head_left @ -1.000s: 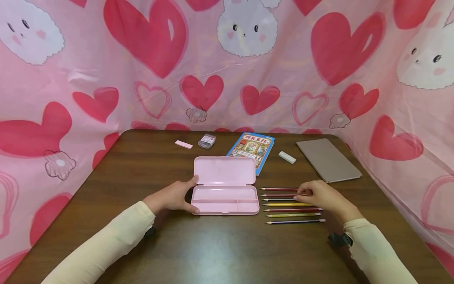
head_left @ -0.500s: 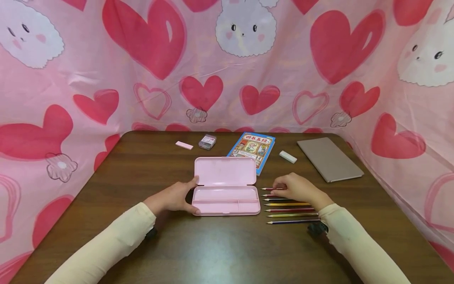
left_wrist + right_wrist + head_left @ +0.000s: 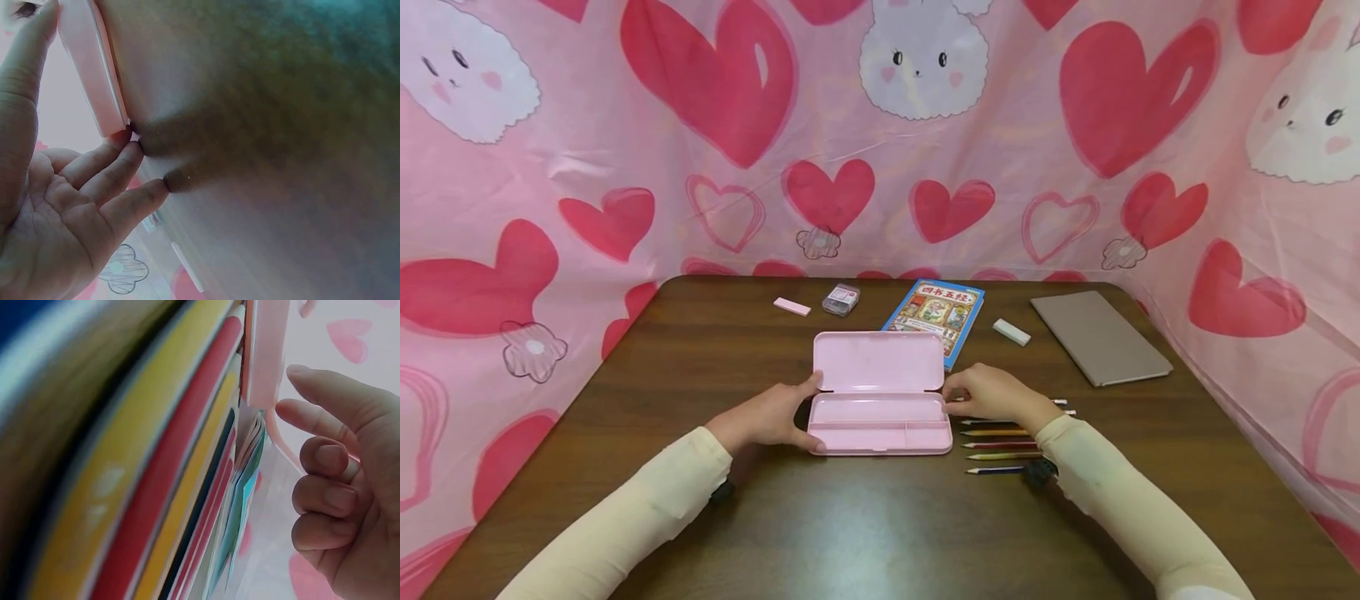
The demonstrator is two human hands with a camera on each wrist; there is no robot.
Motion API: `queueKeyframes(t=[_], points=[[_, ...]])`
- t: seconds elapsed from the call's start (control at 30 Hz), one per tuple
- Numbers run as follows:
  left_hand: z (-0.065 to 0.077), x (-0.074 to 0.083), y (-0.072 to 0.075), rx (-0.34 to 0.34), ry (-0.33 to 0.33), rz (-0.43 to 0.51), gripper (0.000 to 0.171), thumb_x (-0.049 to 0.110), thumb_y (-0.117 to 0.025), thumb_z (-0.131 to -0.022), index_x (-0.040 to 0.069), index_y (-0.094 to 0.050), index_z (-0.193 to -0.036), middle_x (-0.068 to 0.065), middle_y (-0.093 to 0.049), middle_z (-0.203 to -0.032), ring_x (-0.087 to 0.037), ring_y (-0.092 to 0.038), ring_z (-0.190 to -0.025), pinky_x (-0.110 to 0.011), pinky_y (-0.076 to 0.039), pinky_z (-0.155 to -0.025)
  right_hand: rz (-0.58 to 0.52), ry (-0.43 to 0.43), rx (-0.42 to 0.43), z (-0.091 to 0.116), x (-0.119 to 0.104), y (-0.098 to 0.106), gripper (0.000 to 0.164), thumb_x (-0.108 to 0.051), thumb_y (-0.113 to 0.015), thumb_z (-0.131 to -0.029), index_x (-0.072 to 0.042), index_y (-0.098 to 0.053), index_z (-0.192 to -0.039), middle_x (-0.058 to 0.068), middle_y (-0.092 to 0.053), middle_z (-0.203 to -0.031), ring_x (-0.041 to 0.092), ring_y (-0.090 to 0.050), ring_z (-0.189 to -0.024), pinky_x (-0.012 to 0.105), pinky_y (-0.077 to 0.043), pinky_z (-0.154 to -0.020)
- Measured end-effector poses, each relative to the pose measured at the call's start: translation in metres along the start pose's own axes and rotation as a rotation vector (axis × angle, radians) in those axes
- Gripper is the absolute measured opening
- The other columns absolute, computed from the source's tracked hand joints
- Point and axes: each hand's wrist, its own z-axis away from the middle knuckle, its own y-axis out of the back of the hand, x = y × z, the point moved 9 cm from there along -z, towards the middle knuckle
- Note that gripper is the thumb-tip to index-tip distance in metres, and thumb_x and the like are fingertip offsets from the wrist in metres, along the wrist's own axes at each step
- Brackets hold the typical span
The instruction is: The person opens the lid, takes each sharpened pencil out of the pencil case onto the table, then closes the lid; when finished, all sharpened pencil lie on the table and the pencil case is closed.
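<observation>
A pink pencil case (image 3: 859, 434) lies with its lid raised, its divided tray facing up. At its left end my left hand (image 3: 767, 417) holds it, thumb at the front corner and fingers toward the lid hinge. The left wrist view has this hand (image 3: 75, 200) with several fingertips on the table beside the case (image 3: 94, 69). My right hand (image 3: 996, 396) has thumb and index finger at the tray's right rim; its other fingers are curled in the right wrist view. Several pencils (image 3: 1000, 445) lie in a row under and in front of the right hand, partly hidden by it.
Behind the case lie a blue-edged book (image 3: 934, 310), a small clear box (image 3: 840, 300) and a flat pink piece (image 3: 792, 307). A white eraser (image 3: 1011, 332) and a grey-brown notebook (image 3: 1100, 337) are at the back right. A heart-patterned curtain (image 3: 895, 242) encloses the table.
My right hand has moved left over the pencils, from their middle to the pencil case's right rim. The pencils stay in their row. My left hand keeps its place on the case.
</observation>
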Motion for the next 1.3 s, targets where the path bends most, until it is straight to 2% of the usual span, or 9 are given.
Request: queueKeyframes(t=[0.17,0.4,0.87,1.1,1.3], points=[[0.000,-0.002,-0.001,-0.003,0.006,0.007,0.114,0.057,-0.077,-0.063,0.003,-0.022,-0.146,-0.016,-0.042,-0.142,-0.027,-0.049,-0.124,-0.043,-0.040,-0.102,0.013,0.015,-0.032,-0.007,-0.008,-0.004,0.008,-0.028,-0.070,-0.082,-0.020,-0.068,-0.084,-0.014,-0.053,-0.061,-0.001,-0.043,-0.055,0.018,-0.036,-0.049],[-0.002,-0.005,-0.002,-0.002,0.017,-0.004,0.115,0.059,-0.076,-0.061,0.006,-0.022,-0.147,-0.013,-0.042,-0.143,-0.025,-0.048,-0.124,-0.042,-0.039,-0.103,-0.016,0.005,-0.122,-0.012,-0.011,-0.016,0.008,-0.027,-0.070,-0.082,-0.020,-0.069,-0.079,-0.012,-0.054,-0.061,0.000,-0.044,-0.056,0.018,-0.037,-0.051],[-0.002,-0.004,-0.001,0.013,-0.010,-0.013,0.115,0.059,-0.076,-0.062,0.004,-0.022,-0.147,-0.015,-0.043,-0.141,-0.025,-0.051,-0.122,-0.042,-0.040,-0.102,-0.011,0.043,-0.122,-0.024,-0.017,-0.019,0.008,-0.022,-0.072,-0.079,-0.019,-0.068,-0.074,-0.012,-0.053,-0.062,0.002,-0.044,-0.059,0.018,-0.038,-0.053],[-0.001,-0.004,-0.003,-0.001,0.004,0.010,0.114,0.058,-0.076,-0.062,0.004,-0.022,-0.147,-0.015,-0.041,-0.143,-0.026,-0.048,-0.125,-0.043,-0.039,-0.103,0.016,-0.029,-0.157,-0.024,-0.012,-0.025,0.007,-0.026,-0.072,-0.080,-0.021,-0.069,-0.076,-0.013,-0.057,-0.066,0.004,-0.047,-0.062,0.020,-0.041,-0.058],[0.000,-0.005,-0.001,-0.002,0.015,0.012,0.114,0.057,-0.077,-0.062,0.005,-0.021,-0.147,-0.014,-0.041,-0.143,-0.025,-0.047,-0.126,-0.042,-0.038,-0.104,0.035,0.013,-0.156,-0.025,-0.015,-0.025,0.006,-0.022,-0.070,-0.081,-0.018,-0.068,-0.077,-0.010,-0.056,-0.066,0.005,-0.045,-0.060,0.020,-0.039,-0.056]])
